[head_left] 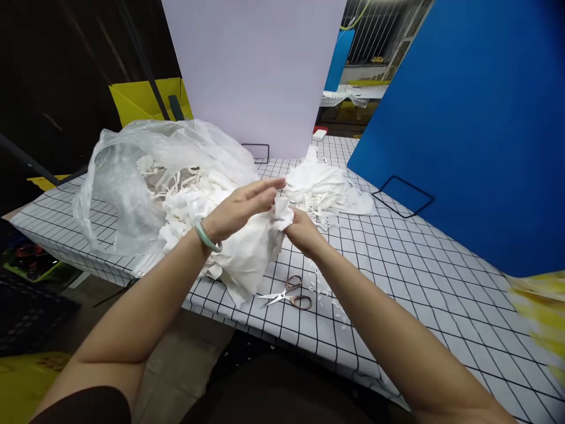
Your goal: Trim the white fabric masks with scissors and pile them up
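Observation:
My right hand (pixel 305 233) is closed around a bunched edge of white cloth (pixel 253 250), which hangs down to the table in front of me. Beside it, my left hand (pixel 245 207) has its fingers stretched out flat, close to the bunched part; whether they touch the fabric I cannot tell. A pale green bangle (pixel 207 237) circles the left wrist. Below the hands lies a pair of small scissors (pixel 286 293) with copper-coloured handles, blades apart and pointing left.
On the left, a clear plastic bag (pixel 128 176) spills white cloth pieces with straps. Another white heap (pixel 326 185) lies behind my right hand. Small white scraps (pixel 324 285) dot the checked tablecloth (pixel 397 265). A lilac panel (pixel 256 70) and a blue panel (pixel 477 135) stand on the table.

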The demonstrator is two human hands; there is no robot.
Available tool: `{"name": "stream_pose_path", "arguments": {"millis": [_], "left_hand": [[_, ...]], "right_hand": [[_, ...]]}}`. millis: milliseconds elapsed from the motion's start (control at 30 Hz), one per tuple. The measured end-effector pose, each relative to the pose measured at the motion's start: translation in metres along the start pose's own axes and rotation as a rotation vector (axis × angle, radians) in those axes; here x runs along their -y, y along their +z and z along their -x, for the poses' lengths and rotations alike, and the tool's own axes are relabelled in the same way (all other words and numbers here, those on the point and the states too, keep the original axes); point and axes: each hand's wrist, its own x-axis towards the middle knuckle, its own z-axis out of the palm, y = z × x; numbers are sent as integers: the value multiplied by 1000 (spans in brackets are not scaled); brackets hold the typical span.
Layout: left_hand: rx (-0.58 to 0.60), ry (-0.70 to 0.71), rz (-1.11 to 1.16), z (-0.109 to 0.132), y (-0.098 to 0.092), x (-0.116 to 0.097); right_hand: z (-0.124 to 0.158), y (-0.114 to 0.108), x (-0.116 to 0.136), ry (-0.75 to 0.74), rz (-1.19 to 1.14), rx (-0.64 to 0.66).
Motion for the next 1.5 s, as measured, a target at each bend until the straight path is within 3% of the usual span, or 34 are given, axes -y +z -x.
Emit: {"name": "stream_pose_path", "arguments": {"millis": [100,200,300,467,567,700,833,933,1033,1100,1233,1367,1500], "left_hand": [[-71,-37,-328,28,16,58],[-33,-48,-480,62,27,100],[87,-2,-655,80,24,128],[146,53,-876,73,2,152],[133,97,-906,71,3,152],[64,181,-853,78,14,135],[-51,144,-844,86,1,120],[-67,86,-894,92,-17,116],[5,39,-959,97,-22,112],[44,29,-1011,96,-17,108],[51,35,-1089,85,0,102],[64,40,-1088,77,10,104],[60,114,-979,80,0,100]], "right_hand": [[-8,-8,-41,109,73,-49],[-10,-24,-71,185,163,-109],[-7,-37,-88,205,291,-181],[6,-39,-89,37,525,-168],[6,-23,-81,-114,642,-64],[-10,5,-71,-255,773,158],[-10,10,-69,-295,890,262],[12,-7,-67,-299,959,191],[47,-26,-62,-321,998,96],[74,-31,-58,-343,984,138],[115,-27,-60,-301,975,372],[139,-25,-75,-337,1089,346],[157,-33,-83,-320,1144,322]]}}
